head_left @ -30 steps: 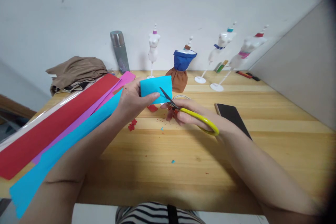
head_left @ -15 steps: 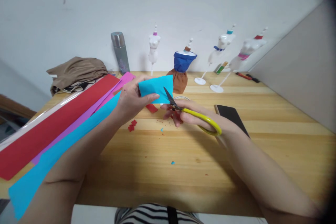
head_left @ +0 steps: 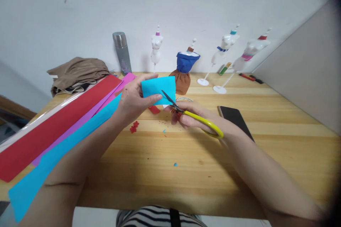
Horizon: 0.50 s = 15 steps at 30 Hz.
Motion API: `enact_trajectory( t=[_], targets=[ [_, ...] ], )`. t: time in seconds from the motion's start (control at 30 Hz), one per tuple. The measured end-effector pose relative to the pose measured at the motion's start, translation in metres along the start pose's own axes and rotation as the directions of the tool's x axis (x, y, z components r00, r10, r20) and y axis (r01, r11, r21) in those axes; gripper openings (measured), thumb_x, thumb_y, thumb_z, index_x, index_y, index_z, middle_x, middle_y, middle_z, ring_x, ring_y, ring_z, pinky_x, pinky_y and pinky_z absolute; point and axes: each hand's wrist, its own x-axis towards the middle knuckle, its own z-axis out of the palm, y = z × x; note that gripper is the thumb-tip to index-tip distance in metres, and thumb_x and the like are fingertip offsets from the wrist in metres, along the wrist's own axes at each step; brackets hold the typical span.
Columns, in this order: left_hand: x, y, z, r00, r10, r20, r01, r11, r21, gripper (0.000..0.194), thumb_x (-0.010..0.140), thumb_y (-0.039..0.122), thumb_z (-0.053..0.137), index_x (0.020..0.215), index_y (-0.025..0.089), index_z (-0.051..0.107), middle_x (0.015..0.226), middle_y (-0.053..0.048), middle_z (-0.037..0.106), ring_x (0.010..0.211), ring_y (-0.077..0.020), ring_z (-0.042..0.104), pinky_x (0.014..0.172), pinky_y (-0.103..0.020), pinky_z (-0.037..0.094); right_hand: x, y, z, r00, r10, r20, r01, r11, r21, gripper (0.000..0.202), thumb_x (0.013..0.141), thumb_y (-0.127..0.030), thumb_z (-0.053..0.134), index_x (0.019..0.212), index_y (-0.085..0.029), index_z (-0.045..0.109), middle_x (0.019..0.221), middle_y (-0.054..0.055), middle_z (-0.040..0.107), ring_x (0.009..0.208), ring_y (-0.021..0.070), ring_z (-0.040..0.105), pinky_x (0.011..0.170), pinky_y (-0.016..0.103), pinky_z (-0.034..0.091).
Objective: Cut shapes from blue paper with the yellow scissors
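My left hand pinches a small blue piece of paper with the thumb on its near face. The yellow-handled scissors are in my right hand, their dark blades lying across the lower right of the blue piece. Whether the far blade is behind the paper I cannot tell. Small red flower cutouts lie on the table below my left hand. A red scrap sits behind the hands, partly hidden, among tiny red and blue bits.
Long red, purple and blue strips lie at the left beside folded brown cloth. A flask and several mini dress forms, one wearing a blue and brown dress, line the wall. A phone lies right.
The scissors have shifted slightly left, so their tips reach further across the blue paper. My left hand and the paper have barely moved.
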Motion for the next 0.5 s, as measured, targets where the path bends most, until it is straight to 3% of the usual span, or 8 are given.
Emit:
enact_trajectory(
  t=[0.17, 0.33, 0.4, 0.5],
  targets=[
    [0.001, -0.002, 0.0, 0.997, -0.072, -0.002, 0.072, 0.996, -0.048, 0.074, 0.061, 0.044, 0.09, 0.128, 0.017, 0.073, 0.098, -0.007, 0.076, 0.085, -0.0265, 0.071, 0.066, -0.037, 0.06, 0.0, -0.002, -0.003, 0.996, 0.087, 0.012, -0.088, 0.994, 0.066, 0.053, 0.095, -0.08, 0.063, 0.103, -0.028, 0.068, 0.089, 0.004, 0.069, 0.071, 0.0186, 0.06, 0.064, 0.034, 0.052],
    [0.01, 0.0, -0.009, 0.999, -0.012, -0.043, 0.009, 0.999, -0.05, 0.061, 0.064, 0.038, 0.09, 0.12, 0.019, 0.074, 0.11, -0.009, 0.079, 0.095, -0.0263, 0.073, 0.073, -0.036, 0.061, -0.006, 0.001, -0.022, 0.991, 0.127, 0.03, -0.129, 0.988, 0.089, 0.048, 0.09, -0.073, 0.074, 0.105, -0.027, 0.074, 0.093, 0.004, 0.072, 0.072, 0.0173, 0.061, 0.065, 0.032, 0.053],
    [0.012, 0.0, -0.011, 0.999, -0.035, -0.033, 0.033, 0.997, -0.069, 0.052, 0.065, 0.038, 0.09, 0.111, 0.02, 0.074, 0.1, -0.007, 0.079, 0.087, -0.0244, 0.073, 0.068, -0.034, 0.061, -0.007, 0.003, -0.027, 0.994, 0.11, -0.024, -0.106, 0.987, 0.123, 0.047, 0.087, -0.069, 0.079, 0.105, -0.026, 0.075, 0.087, 0.003, 0.068, 0.068, 0.0157, 0.056, 0.06, 0.031, 0.05],
    [0.011, -0.002, -0.009, 0.999, -0.042, -0.007, 0.042, 0.997, -0.064, 0.041, 0.065, 0.039, 0.092, 0.097, 0.021, 0.072, 0.086, -0.004, 0.074, 0.079, -0.0224, 0.07, 0.064, -0.033, 0.059, -0.004, 0.005, -0.023, 0.966, 0.085, -0.243, -0.041, 0.982, 0.183, 0.043, 0.083, -0.062, 0.086, 0.097, -0.024, 0.072, 0.078, 0.0, 0.06, 0.059, 0.0129, 0.048, 0.053, 0.03, 0.041]
  ],
)
